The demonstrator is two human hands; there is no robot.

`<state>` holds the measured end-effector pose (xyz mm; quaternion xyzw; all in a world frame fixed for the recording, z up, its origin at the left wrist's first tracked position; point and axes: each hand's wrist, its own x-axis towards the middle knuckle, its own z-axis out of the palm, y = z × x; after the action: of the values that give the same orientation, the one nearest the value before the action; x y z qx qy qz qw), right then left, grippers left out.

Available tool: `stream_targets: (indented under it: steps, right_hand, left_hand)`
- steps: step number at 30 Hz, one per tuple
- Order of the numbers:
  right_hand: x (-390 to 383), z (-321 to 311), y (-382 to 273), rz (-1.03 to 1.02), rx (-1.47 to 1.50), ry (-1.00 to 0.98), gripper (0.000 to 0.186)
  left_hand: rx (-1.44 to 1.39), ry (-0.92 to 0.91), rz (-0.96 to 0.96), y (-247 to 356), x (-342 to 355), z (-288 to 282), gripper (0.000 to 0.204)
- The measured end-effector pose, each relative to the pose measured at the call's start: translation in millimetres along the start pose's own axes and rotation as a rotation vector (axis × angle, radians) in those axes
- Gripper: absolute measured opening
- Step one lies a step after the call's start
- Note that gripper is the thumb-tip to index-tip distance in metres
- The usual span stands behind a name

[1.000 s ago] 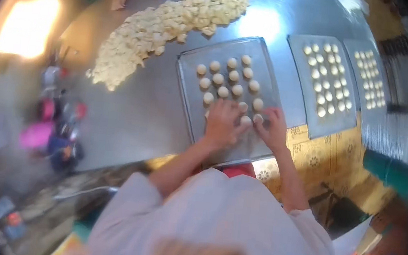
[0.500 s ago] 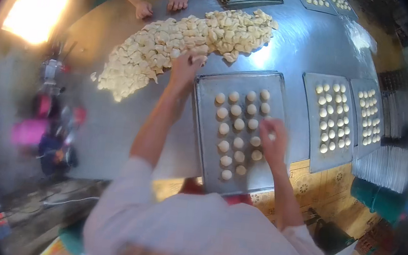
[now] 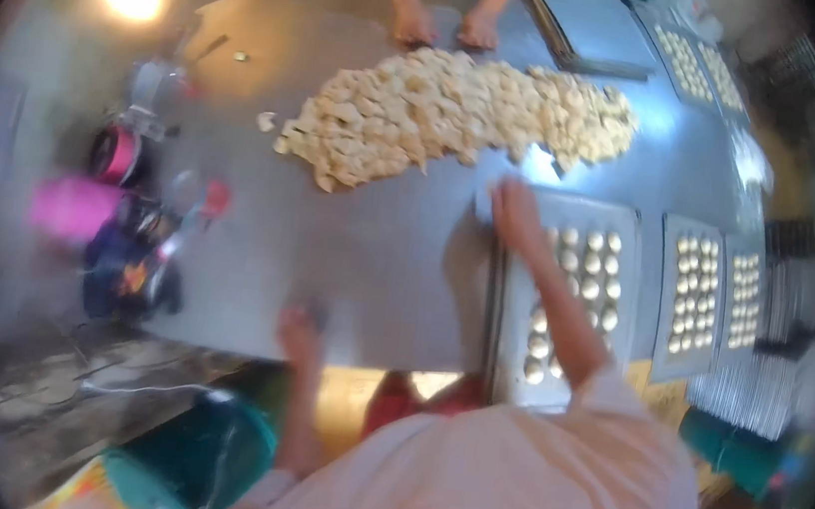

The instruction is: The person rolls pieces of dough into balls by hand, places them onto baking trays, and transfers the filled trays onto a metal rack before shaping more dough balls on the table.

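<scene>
Left hand (image 3: 300, 333) moves back from the dough pile (image 3: 464, 110); right hand (image 3: 516, 212) shifts to the far left corner of the tray (image 3: 574, 208)

Blur hides the fingers: the left hand is near the table's (image 3: 384, 282) edge, well left of the tray, and I cannot tell whether it holds anything. Nor can I tell whether the right hand, at that corner, grips the rim.

This tray lies flat before the person, bearing rows of dough balls (image 3: 538, 345), partly hidden by the right forearm. It is probably stiff and light enough to lift by opposite rims, kept level, since the balls could roll. They look soft and easily dented; cupping suits them better than pinching.

Right of the tray, another tray (image 3: 671, 367) carries similar balls. Beyond its far left corner sits the loose, lumpy pile, likely sticky and best taken piece by piece.
</scene>
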<state>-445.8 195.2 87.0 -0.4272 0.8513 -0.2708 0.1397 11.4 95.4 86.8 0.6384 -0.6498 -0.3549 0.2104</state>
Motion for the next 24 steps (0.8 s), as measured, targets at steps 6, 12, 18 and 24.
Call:
stream_targets:
  steps: [6,12,18,24]
  right_hand:
    - [-61.8,98.9,-98.0,-0.153,-0.157,0.021,0.028]
    - [-129.2,87.1,-45.8,-0.098,-0.311,0.026,0.02]
    - [-56.0,127.4,-105.7,-0.438,-0.12,-0.021,0.018]
    - [-125.3,103.3,-32.0,-0.196,-0.353,0.167,0.013]
  left_hand:
    - [0.664,0.105,0.673,30.2,94.9,55.1,0.02]
    - [0.265,-0.015,0.589,-39.1,95.3,12.4,0.02]
    - [0.604,-0.004,0.911,-11.3,127.4,48.4,0.016]
    - [0.511,0.075,0.703,-50.8,50.6,18.6,0.015]
